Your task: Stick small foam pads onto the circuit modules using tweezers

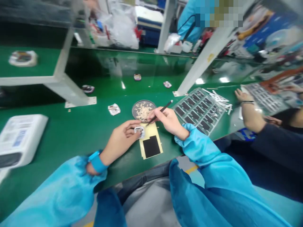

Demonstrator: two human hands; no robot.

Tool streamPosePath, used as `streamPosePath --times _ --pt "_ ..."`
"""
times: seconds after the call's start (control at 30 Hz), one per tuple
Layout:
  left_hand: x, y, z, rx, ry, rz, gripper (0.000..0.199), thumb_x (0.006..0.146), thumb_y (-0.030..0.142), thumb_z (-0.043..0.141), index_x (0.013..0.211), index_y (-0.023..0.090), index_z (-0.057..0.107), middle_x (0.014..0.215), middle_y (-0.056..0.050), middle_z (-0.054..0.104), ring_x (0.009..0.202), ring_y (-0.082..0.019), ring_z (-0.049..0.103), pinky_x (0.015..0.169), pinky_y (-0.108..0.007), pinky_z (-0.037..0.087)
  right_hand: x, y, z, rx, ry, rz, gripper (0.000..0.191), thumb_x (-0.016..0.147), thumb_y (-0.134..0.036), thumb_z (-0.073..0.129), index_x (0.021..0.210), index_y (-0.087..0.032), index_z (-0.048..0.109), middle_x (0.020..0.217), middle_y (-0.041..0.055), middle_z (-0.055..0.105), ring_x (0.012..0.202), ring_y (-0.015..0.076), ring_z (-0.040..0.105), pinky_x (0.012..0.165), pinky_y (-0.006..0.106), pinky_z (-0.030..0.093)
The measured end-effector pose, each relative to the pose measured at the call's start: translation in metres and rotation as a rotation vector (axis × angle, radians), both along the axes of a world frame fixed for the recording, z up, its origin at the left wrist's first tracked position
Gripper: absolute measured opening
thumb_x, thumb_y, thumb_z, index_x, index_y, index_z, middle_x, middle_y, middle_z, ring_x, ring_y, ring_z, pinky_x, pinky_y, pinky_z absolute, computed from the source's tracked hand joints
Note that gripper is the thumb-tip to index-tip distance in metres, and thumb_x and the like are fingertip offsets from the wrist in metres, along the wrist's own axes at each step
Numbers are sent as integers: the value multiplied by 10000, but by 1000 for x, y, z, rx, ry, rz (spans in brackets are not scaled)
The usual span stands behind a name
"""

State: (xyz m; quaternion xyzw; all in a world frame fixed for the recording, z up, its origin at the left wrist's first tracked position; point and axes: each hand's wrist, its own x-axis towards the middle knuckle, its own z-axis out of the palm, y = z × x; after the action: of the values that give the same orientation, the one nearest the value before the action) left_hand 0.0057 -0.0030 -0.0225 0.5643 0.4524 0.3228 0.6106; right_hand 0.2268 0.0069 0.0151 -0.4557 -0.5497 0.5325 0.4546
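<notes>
My left hand (125,137) grips a small white rounded casing (140,131) between thumb and fingers, just above a yellow backing sheet (157,134) that bears a black patch (151,147). Pinched in my right hand (165,119) is a thin black tweezer-like tool (166,106); its lower tip points down beside the casing. Whether the tip touches anything is too blurred to tell. Behind both hands sits a round dark dish (134,110) with many small beige pieces (144,110). A similar white casing (114,109) lies on the green table left of the dish.
A clear tray (198,109) of black parts lies to the right, with white strips (219,99) beyond it. A white box-like device (26,135) stands at left. Metal shelf posts (201,60) rise behind. At far right, another person's arm (251,113) rests by a second tray.
</notes>
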Motion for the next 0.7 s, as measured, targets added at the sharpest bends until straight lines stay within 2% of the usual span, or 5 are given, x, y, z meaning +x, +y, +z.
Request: streamPosePath --times 0.13,0.23,0.3,0.4,0.7 --pt "-4 2 -3 38 65 3 540 797 372 791 1283 201 628 1170 -78 699 921 -178 703 777 -275 591 76 2 36 110 -218 -209 571 953 -713 456 758 -194 592 826 63 680 682 159 657 694 335 557" --pt "-4 2 1 60 62 15 555 781 359 780 1285 188 626 1207 -91 693 1004 -211 708 826 -296 587 168 -3 61 168 -896 -639 460 916 -620 581 859 -177 690 764 60 652 711 180 607 697 316 485" --pt "-4 2 5 76 88 35 557 768 374 775 1270 172 643 1179 -99 710 977 -223 714 833 -316 585 228 -12 65 -103 -1287 -789 429 823 -580 699 760 -155 690 738 89 659 754 229 620 703 334 457" --pt "-3 4 11 66 138 52 552 761 451 782 1217 154 683 1058 -96 742 880 -227 718 810 -339 586 291 -32 48 -519 -1459 -713 406 736 -547 776 772 -146 724 819 127 704 805 267 657 696 333 451" --pt "4 3 13 -156 -28 -2 556 785 532 799 1113 101 670 842 -80 728 674 -172 699 584 -261 579 304 -65 -1 -524 -1440 -799 374 747 -529 752 854 -171 750 827 133 718 740 253 651 687 358 446"
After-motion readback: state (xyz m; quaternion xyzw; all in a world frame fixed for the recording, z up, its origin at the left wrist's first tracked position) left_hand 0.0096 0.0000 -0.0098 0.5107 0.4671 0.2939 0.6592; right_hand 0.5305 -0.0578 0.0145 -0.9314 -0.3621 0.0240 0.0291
